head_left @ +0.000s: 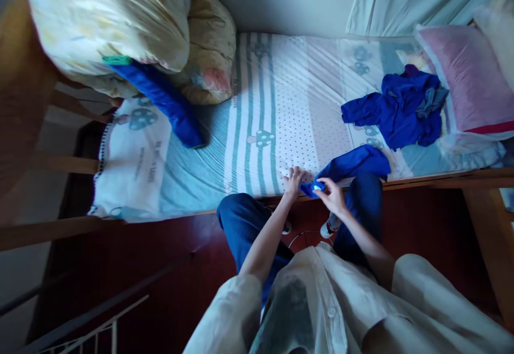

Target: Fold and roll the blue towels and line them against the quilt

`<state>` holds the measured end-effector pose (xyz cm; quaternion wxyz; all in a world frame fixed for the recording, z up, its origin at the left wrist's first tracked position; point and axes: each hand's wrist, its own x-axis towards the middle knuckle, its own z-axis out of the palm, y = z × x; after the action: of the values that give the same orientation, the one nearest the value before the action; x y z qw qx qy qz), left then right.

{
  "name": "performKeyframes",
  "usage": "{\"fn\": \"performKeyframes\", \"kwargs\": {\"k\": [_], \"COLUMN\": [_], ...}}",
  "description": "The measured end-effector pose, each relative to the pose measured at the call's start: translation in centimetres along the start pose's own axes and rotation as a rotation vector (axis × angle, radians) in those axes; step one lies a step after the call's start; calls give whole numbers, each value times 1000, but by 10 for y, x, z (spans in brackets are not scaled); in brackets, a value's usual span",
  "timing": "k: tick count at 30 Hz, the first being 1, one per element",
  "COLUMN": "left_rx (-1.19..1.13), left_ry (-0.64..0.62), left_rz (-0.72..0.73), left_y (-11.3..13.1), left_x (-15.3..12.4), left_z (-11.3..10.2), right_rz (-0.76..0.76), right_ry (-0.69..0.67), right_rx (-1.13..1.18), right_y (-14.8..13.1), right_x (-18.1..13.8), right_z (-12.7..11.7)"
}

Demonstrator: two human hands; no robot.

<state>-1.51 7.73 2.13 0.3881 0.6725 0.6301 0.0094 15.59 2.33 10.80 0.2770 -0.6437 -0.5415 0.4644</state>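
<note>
A narrow piece of blue cloth (pixel 353 162) lies along the front edge of the bed, beside my right knee. At its left end my right hand (pixel 332 197) pinches the fabric, where a small whitish patch shows between the fingertips. I cannot make out whether that patch is a label or something else. Just left of this end, my left hand (pixel 294 182) rests on the dotted bed sheet (pixel 295 113) with fingers spread, close to the cloth. Further back on the right is a crumpled heap of blue clothes (pixel 412 107).
A pink pillow (pixel 468 75) lies at the right end of the bed. On the left, a long blue roll (pixel 160 102) with a green end leans against large stuffed fabric bundles (pixel 116 16). The bed's wooden edge (pixel 425 181) runs in front of me.
</note>
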Motion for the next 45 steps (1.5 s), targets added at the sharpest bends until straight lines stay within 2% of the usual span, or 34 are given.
{"fn": "performKeyframes", "kwargs": {"k": [3, 5, 7, 9, 12, 16, 18, 23, 27, 29, 32, 35, 40, 45], "left_rx": [-425, -656, -882, -1009, -917, -574, -459, -329, -321, -311, -291, -265, -228, -230], "left_ry": [-33, 36, 126, 220, 381, 685, 763, 740, 753, 761, 776, 796, 883, 918], "left_rz": [130, 125, 146, 196, 309, 336, 323, 422, 531, 562, 540, 474, 439, 331], "left_y": [-8, -10, -6, 4, 27, 52, 58, 62, 71, 77, 84, 89, 92, 87], "left_x": [-57, -101, -142, -174, -206, -230, -238, -258, -275, -284, -295, -304, -315, -327], "left_z": [14, 28, 40, 45, 34, 2, -10, -31, -51, -63, -76, -85, -96, -104], "right_rz": [7, 0, -44, -132, -278, -423, -492, -608, -652, -676, -679, -604, -531, -502], "right_ry": [-37, -20, -11, -26, -52, -112, -139, -41, 106, 135, -4, -156, -87, -163], "right_rx": [126, 170, 190, 195, 174, 143, 134, 84, -17, -9, 141, 287, 383, 386], "right_y": [3, 3, -1, -11, -34, -65, -75, -88, -98, -102, -107, -115, -130, -118], "right_x": [-38, -59, -74, -86, -99, -121, -132, -153, -156, -155, -155, -160, -165, -147], "right_z": [39, 51, 52, 45, 28, 9, 4, -13, -30, -36, -35, -23, -1, 5]}}
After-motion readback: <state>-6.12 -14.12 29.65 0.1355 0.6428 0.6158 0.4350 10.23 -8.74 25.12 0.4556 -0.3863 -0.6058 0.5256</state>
